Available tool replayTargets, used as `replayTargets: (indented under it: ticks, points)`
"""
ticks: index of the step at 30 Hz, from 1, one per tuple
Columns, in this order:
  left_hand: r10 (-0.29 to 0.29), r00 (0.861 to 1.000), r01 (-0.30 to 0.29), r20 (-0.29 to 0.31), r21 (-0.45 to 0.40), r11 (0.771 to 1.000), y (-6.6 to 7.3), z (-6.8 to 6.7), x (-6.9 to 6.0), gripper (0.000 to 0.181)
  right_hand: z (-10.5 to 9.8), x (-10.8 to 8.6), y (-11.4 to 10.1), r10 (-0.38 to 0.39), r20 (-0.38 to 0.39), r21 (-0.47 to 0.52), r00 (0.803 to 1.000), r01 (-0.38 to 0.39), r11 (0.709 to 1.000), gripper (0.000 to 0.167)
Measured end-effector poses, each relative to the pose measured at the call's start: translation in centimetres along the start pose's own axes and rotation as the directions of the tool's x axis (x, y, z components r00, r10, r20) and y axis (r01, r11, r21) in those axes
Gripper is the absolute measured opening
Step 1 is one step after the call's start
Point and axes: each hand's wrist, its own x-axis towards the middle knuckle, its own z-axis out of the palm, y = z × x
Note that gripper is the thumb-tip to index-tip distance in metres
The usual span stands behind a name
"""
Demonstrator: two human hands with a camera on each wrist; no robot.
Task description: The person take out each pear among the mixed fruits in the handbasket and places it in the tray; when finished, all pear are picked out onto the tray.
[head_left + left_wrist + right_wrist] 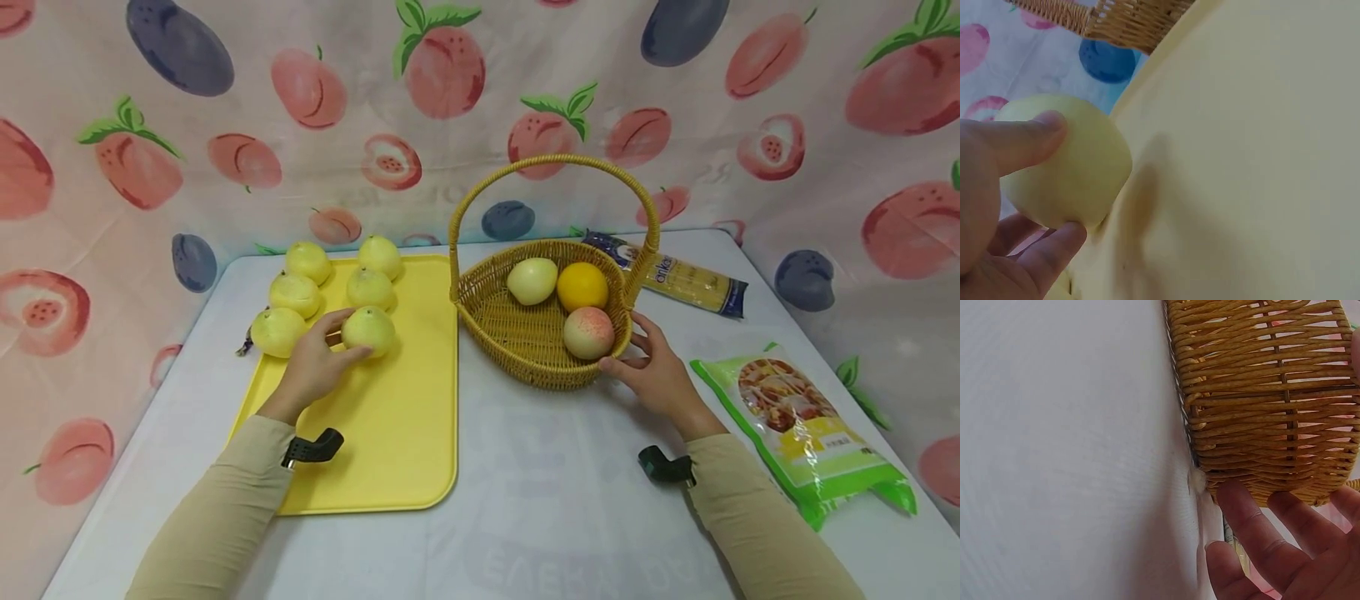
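My left hand [318, 362] grips a pale yellow-green round fruit [369, 331] over the yellow tray [397, 450]. In the left wrist view, the thumb lies across the fruit [1079, 162] and the fingertips press its opposite side. Several similar fruits [294, 295] stand in two rows at the tray's far left. My right hand [660, 375] holds the right side of the wicker basket [517, 362], thumb at the rim and fingers against the outer weave. Inside the basket are a pale green fruit [532, 281], an orange [582, 287] and a peach [588, 333].
A tall arched handle [551, 158] rises over the basket. Behind its right side lies a pasta packet [682, 279]. A green-edged food bag [806, 425] lies at the right of the white table [540, 500]. Fruit-patterned cloth [315, 167] hangs behind the table.
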Motion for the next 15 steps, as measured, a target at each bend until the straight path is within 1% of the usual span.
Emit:
replayTargets:
  ticks: [7, 10, 15]
  points:
    - [-0.048, 0.998, 0.047, -0.030, -0.030, 0.998, -1.3, -0.1, 0.5, 0.072, 0.0, 0.0, 0.1, -0.003, -0.002, 0.006, 1.000, 0.003, 1.000, 0.106]
    - [-0.062, 0.998, 0.060, -0.033, -0.041, 0.997, -1.5, -0.2, 0.8, 0.072, 0.1, -0.1, 0.0, -0.001, -0.003, 0.009, 1.000, 0.001, 1.000, 0.106]
    - [-0.075, 0.996, 0.074, -0.041, -0.047, 0.996, -1.4, -0.3, 1.1, 0.073, 0.1, -0.1, -0.1, -0.003, -0.005, 0.014, 1.000, 0.003, 1.000, 0.106]
